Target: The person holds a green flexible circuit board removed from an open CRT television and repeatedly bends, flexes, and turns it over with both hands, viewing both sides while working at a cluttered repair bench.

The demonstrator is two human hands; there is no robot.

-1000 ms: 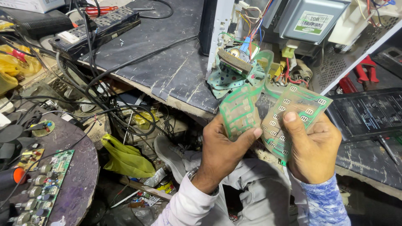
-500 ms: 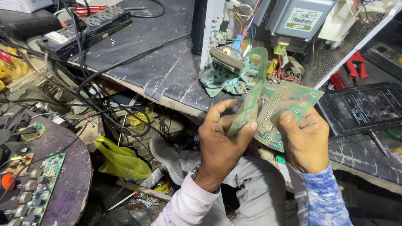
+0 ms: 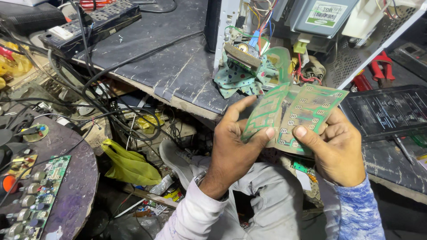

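Compared with the earlier frame, the green membrane sheet (image 3: pixel 296 118) now fans wider apart, pinched between left hand (image 3: pixel 235 149) and right hand (image 3: pixel 336 149) above the lap, mid-separation; peeling further calls for gentle, even pull.

Left hand (image 3: pixel 231 146) and right hand (image 3: pixel 338 149) pinching green flexible circuit sheet (image 3: pixel 307 111), above grey workbench (image 3: pixel 169 58)

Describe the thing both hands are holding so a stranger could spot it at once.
Start at the opened appliance on the dark bench. Just below it, the left hand and right hand hold a thin green flexible sheet. Unlike the rigid circuit board far left, it bends.
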